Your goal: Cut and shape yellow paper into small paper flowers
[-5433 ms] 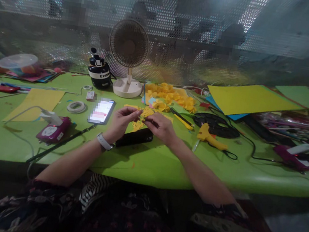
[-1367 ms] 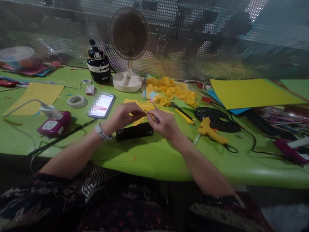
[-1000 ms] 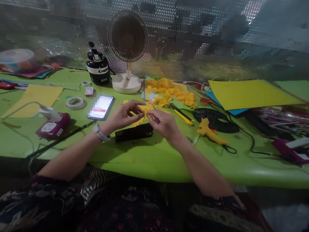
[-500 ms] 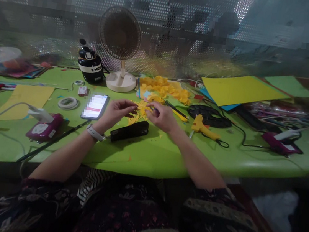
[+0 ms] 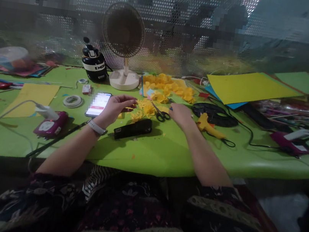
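My left hand (image 5: 115, 109) is above the table beside a smartphone (image 5: 98, 104), thumb and fingertips pinched together. Anything between those fingertips is too small to make out. Just right of them lies a heap of cut yellow paper pieces (image 5: 144, 108). Black-handled scissors (image 5: 162, 114) rest at the heap's right edge, between my hands. My right hand (image 5: 182, 116) is low over the table right of the scissors, its fingers curled in. A small blue spot shows at its fingertips; what it grips is hidden. A black stapler-like bar (image 5: 133, 128) lies in front of the paper.
A yellow glue gun (image 5: 210, 128) lies right of my right hand, by a black round frame (image 5: 215, 114). Yellow paper flowers (image 5: 176, 87), a fan (image 5: 123, 79) and a black bottle (image 5: 93, 66) stand behind. Purple plug blocks (image 5: 51, 124) with cables and coloured sheets (image 5: 253, 88) flank the space.
My right hand has moved right, away from the yellow pieces and my left hand. The scissors now show openly between my hands. My left hand stays pinched near the heap. The view has shifted slightly.
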Tool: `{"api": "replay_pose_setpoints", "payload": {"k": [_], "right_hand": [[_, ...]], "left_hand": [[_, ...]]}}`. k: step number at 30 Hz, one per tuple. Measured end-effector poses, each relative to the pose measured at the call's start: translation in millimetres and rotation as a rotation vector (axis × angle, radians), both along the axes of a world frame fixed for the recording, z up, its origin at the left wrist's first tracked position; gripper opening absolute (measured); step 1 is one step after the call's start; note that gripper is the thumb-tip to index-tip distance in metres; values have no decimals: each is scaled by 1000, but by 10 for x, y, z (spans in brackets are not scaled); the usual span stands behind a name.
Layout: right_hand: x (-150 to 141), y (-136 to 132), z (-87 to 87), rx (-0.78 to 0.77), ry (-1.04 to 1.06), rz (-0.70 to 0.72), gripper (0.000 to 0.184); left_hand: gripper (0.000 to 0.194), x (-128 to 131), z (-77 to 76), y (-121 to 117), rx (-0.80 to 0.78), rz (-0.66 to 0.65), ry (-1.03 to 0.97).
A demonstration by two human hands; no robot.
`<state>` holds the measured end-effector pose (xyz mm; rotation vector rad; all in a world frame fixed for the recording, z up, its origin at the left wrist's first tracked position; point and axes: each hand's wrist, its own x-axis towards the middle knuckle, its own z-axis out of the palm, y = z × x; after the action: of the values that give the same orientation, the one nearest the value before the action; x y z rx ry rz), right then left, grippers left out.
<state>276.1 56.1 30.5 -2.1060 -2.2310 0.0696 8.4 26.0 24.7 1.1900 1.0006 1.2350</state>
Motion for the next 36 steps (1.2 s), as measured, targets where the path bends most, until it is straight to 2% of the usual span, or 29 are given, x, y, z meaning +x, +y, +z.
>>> {"api": "replay_pose_setpoints", "payload": {"k": [3, 5, 10, 12, 15, 20, 27, 31, 34, 36], "right_hand": [[-12, 1, -2, 89, 7, 35, 25], [-58, -17, 0, 202, 110, 114, 24], [-285, -153, -42, 416, 554, 496, 20], [-376, -228, -72, 444, 618, 618, 19], [-474, -330, -98, 460, 609, 708, 20], [-521, -408, -99, 519, 536, 734, 22], [-524, -359, -165, 540, 476, 743, 23], [-465, -329, -109, 529, 477, 747, 23], [-322, -282, 4, 474, 479, 671, 21], [-209, -240, 70, 322, 432, 639, 18]], "left_hand": [[35, 6, -3, -8, -16, 5, 2], [35, 22, -10, -25, -23, -22, 2], [36, 70, -10, -64, -11, -61, 30], [38, 80, -8, -71, 7, -55, 48], [42, 92, -17, -77, 36, -65, 62], [46, 123, -43, -105, 41, -120, 56], [45, 167, -35, -144, 23, -135, 66], [42, 145, -22, -122, -12, -114, 50], [38, 75, -1, -70, -24, -45, 33], [36, 23, 16, -27, -34, 2, 42]]}}
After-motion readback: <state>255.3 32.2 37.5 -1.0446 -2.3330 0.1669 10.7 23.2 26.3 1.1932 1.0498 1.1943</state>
